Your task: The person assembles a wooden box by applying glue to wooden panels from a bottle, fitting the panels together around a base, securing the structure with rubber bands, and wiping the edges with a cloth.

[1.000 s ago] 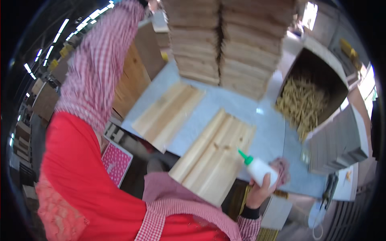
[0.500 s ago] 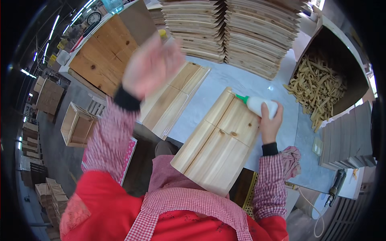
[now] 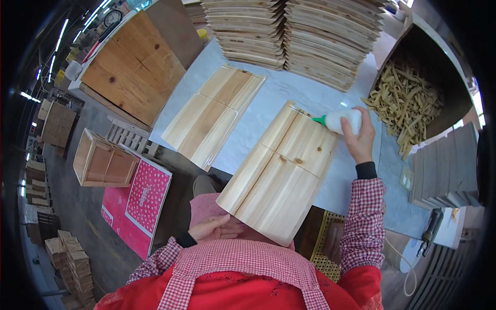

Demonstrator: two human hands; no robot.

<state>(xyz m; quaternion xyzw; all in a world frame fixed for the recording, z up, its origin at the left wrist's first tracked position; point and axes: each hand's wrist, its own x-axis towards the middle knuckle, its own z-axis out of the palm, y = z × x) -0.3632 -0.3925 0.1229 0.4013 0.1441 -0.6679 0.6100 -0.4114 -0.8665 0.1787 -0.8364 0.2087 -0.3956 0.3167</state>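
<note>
Nearest, my left hand [image 3: 218, 228] rests by my checked apron [image 3: 243, 247], fingers slack and apart from the thumb, just beside the near left corner of a pale wooden panel [image 3: 276, 175]; cannot tell if they touch. That panel overhangs the near edge of the surface [image 3: 247, 135], and by its far right corner my right hand [image 3: 361, 137] is clamped around a white bottle [image 3: 338, 121], tipped sideways, its green nozzle [image 3: 320, 120] pointing left at the panel's far end. Left of it lies a second panel [image 3: 214, 116]; farther off, two wooden stacks [image 3: 328, 49] and, right, a box [image 3: 452, 77] of tan strips [image 3: 405, 101].
</note>
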